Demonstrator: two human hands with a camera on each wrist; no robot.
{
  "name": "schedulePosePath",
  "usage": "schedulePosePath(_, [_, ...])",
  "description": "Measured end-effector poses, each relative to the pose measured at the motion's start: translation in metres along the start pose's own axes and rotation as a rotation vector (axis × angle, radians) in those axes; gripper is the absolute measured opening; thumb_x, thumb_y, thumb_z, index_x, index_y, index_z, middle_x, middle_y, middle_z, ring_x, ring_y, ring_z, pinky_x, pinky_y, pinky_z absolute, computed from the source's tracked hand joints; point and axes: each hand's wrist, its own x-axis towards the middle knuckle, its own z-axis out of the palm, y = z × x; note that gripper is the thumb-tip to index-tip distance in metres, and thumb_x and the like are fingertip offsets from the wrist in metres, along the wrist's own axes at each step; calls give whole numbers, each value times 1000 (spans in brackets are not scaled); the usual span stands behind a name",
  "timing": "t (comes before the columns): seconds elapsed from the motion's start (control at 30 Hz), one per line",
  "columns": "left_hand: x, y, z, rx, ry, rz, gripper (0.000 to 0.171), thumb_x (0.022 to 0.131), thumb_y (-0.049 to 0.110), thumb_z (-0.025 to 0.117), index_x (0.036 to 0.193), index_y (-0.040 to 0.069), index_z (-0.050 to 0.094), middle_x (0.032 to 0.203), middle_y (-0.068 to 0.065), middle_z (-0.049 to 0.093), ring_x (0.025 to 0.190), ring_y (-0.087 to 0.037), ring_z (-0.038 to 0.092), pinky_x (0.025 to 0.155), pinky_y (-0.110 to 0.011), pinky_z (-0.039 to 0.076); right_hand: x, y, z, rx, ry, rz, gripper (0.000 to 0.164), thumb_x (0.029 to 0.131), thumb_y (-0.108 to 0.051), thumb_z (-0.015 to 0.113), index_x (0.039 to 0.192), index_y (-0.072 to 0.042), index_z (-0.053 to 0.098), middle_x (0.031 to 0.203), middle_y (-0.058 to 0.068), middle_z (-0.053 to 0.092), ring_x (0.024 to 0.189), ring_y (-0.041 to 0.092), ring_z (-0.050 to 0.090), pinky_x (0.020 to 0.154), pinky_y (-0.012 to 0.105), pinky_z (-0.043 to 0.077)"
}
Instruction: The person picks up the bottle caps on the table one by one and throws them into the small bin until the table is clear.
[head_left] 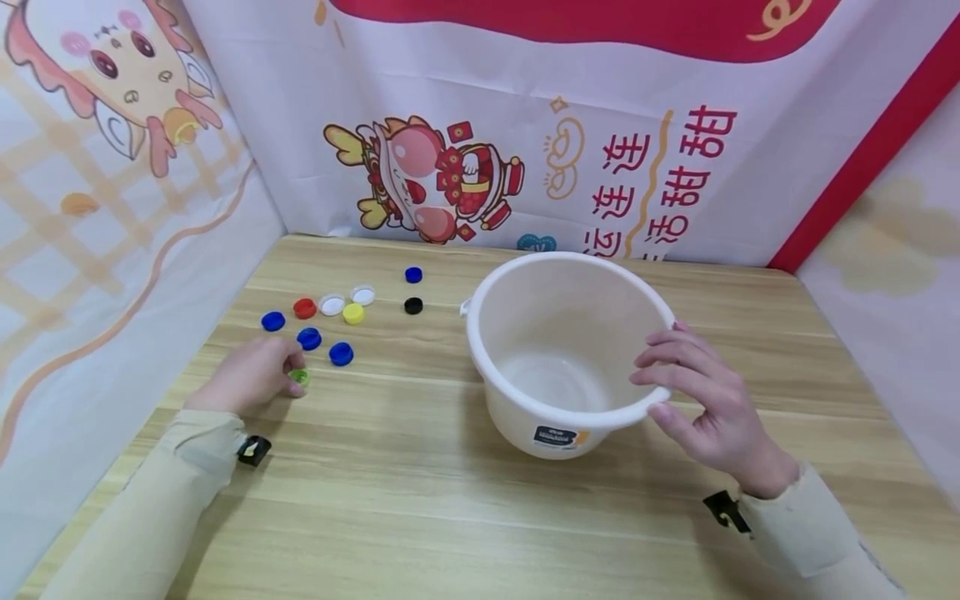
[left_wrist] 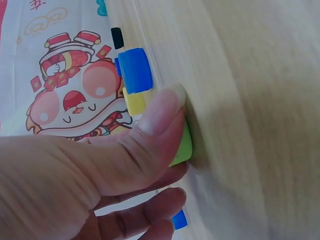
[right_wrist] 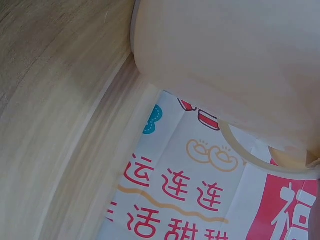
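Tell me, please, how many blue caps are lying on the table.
4: one blue cap left of the red cap, one in front of it, one in front of the yellow cap, one behind the black cap. The left hand could hide more.

Beneath both hands spreads a bench (head_left: 420,508) with a pale wood-grain top. Left of the left hand (head_left: 255,371) hangs a white side sheet (head_left: 172,317) with orange checks and, farther off, a pink-cheeked cartoon animal (head_left: 123,62). Ahead of both hands, a white backdrop (head_left: 465,75) rises behind the bench. Printed on it, ahead and to the right of the left hand, a red cartoon figure (head_left: 427,179) lies sideways. Red Chinese characters (head_left: 626,154) stand beyond the right hand (head_left: 701,392), slightly to its left; right of that hand come a slanting red band (head_left: 882,150) and a pale flowered sheet (head_left: 915,333).
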Motion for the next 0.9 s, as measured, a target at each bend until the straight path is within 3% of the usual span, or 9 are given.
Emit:
schedulePosePath(0.47, [-3, 5, 0, -11, -40, -4, 25, 74, 14, 88, 86, 9, 66, 83, -3, 62, 75, -23, 57, 70, -44, 48, -4, 5, 0, -9, -14, -21, 41, 97, -38, 63, 83, 0, 70, 94, 19, 67, 104, 36, 57, 113, 49, 31])
schedulePosePath(0.9, [-3, 7, -3, -1, -7, 16, 25, 73, 12, 88, 84, 10, 66, 82, -3, 62, 74, -23, 57, 68, -44, 49, 0, 2, 2, -22, 13, -57, 41, 98, -37, 62, 85, 1, 71, 93, 22, 67, 102, 39, 57, 112, 50, 32])
